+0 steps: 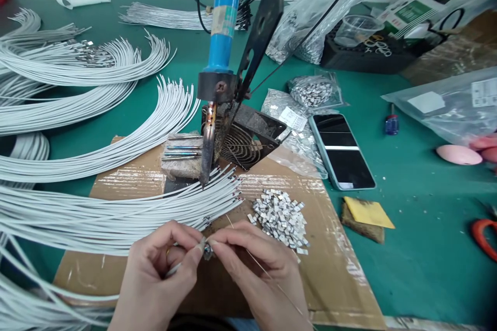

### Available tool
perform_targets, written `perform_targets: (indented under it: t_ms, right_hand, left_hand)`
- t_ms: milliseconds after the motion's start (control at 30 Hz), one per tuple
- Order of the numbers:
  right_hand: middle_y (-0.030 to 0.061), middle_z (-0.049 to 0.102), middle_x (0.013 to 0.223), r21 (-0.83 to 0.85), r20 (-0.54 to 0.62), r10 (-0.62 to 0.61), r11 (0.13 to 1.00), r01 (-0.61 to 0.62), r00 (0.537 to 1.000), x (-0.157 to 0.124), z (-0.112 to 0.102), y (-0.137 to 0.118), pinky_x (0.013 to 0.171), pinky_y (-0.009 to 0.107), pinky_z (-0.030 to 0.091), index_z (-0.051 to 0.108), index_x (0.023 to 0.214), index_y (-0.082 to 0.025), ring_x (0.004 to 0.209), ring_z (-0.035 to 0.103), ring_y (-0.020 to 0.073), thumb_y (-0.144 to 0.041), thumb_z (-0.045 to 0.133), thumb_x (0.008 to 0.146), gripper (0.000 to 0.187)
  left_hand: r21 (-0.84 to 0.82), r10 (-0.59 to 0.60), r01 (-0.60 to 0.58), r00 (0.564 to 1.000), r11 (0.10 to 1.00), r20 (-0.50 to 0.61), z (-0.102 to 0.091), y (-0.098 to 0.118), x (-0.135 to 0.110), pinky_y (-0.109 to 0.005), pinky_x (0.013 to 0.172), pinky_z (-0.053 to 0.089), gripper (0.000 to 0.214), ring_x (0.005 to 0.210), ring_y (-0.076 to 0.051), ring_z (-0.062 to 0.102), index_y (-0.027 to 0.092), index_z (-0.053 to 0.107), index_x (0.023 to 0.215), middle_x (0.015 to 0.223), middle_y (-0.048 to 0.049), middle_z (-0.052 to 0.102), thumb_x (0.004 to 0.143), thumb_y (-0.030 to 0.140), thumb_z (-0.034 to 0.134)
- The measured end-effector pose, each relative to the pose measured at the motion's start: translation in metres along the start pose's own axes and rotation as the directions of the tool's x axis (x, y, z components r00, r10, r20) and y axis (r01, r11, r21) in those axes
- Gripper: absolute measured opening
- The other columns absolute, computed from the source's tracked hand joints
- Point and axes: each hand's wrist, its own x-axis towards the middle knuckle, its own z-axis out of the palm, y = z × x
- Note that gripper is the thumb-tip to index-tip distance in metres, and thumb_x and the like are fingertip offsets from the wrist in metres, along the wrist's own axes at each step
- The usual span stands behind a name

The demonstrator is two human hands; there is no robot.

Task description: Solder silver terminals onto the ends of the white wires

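Note:
My left hand point(165, 264) pinches the end of a white wire point(176, 268) near the front of the cardboard sheet point(334, 269). My right hand point(258, 264) meets it fingertip to fingertip, pinching a small metal terminal point(208, 252) at the wire's tip. A thin strand of solder wire point(272, 278) runs across my right hand. A pile of small metal terminals point(281, 217) lies just right of my hands. A bundle of white wires point(116, 212) fans in from the left. Above it, a blue-handled soldering iron point(219, 62) stands in a stand, tip down.
More white wire bundles point(77, 62) cover the green table at left. A small black fan point(243, 139) sits behind the iron. A phone point(341, 150), bags of terminals point(314, 90), a small screwdriver point(392, 123), a yellow sponge point(367, 214) and red-handled pliers point(483, 238) lie to the right.

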Motion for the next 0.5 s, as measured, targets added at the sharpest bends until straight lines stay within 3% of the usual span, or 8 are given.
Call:
perform_targets:
  t_ms: [100, 167, 233, 333, 400, 500]
  right_hand:
    - [-0.0007, 0.073, 0.083, -0.069, -0.055, -0.034, 0.997, 0.03, 0.998, -0.003, 0.002, 0.001, 0.066, 0.02, 0.052, 0.084, 0.095, -0.031, 0.072, 0.068, 0.0135, -0.024, 0.07, 0.096, 0.015]
    - [0.0014, 0.069, 0.085, -0.142, -0.109, -0.048, 0.989, 0.033, 0.993, -0.006, 0.004, 0.001, 0.071, 0.025, 0.053, 0.08, 0.108, -0.03, 0.073, 0.065, 0.0152, -0.031, 0.056, 0.105, 0.025]
    - [0.0008, 0.063, 0.085, -0.193, -0.153, -0.014, 0.981, -0.016, 0.988, -0.01, 0.006, 0.0, 0.066, 0.027, 0.049, 0.072, 0.123, -0.029, 0.066, 0.058, 0.0146, -0.036, 0.041, 0.111, 0.034]
    - [-0.003, 0.062, 0.082, -0.209, -0.19, 0.071, 0.972, -0.111, 0.979, -0.014, 0.008, -0.002, 0.061, 0.028, 0.041, 0.055, 0.14, -0.031, 0.061, 0.05, 0.014, -0.039, 0.034, 0.113, 0.035]
    - [-0.0037, 0.064, 0.082, -0.238, -0.215, 0.094, 0.96, -0.146, 0.972, -0.014, 0.009, -0.005, 0.065, 0.03, 0.04, 0.052, 0.137, -0.029, 0.064, 0.052, 0.0149, -0.039, 0.034, 0.112, 0.032]
    - [-0.0029, 0.058, 0.081, -0.317, -0.247, 0.09, 0.933, -0.168, 0.965, -0.013, 0.008, -0.01, 0.066, 0.031, 0.037, 0.054, 0.104, -0.026, 0.067, 0.052, 0.0157, -0.039, 0.036, 0.11, 0.023]
  left_hand:
    - [0.013, 0.024, -0.024, 1.0, 1.0, -0.008, 0.001, 0.0, 0.002, -0.017, 0.049, 0.023, 0.017, 0.047, -0.002, 0.039, 0.015, 0.067, 0.058, 0.073, -0.0005, 0.071, 0.064, 0.018, 0.084]
    - [0.023, 0.038, -0.037, 0.999, 0.999, -0.03, 0.002, -0.001, 0.004, -0.017, 0.049, 0.023, 0.018, 0.046, -0.001, 0.039, 0.015, 0.067, 0.059, 0.075, -0.0003, 0.07, 0.064, 0.018, 0.083]
    - [0.033, 0.045, -0.043, 0.997, 0.999, -0.066, 0.003, -0.001, 0.006, -0.017, 0.048, 0.023, 0.018, 0.047, -0.001, 0.038, 0.015, 0.066, 0.06, 0.078, -0.0001, 0.069, 0.064, 0.018, 0.084]
    - [0.04, 0.058, -0.054, 0.993, 0.998, -0.103, 0.004, 0.001, 0.01, -0.017, 0.048, 0.022, 0.019, 0.047, 0.0, 0.035, 0.014, 0.066, 0.061, 0.081, -0.0009, 0.068, 0.063, 0.019, 0.084]
    - [0.043, 0.068, -0.064, 0.992, 0.997, -0.109, 0.005, 0.003, 0.012, -0.017, 0.048, 0.021, 0.02, 0.047, 0.0, 0.035, 0.013, 0.066, 0.061, 0.082, -0.0014, 0.068, 0.064, 0.02, 0.084]
    - [0.043, 0.074, -0.069, 0.99, 0.997, -0.117, 0.008, 0.007, 0.015, -0.016, 0.048, 0.022, 0.02, 0.047, 0.0, 0.036, 0.013, 0.066, 0.061, 0.082, -0.0018, 0.068, 0.065, 0.022, 0.083]
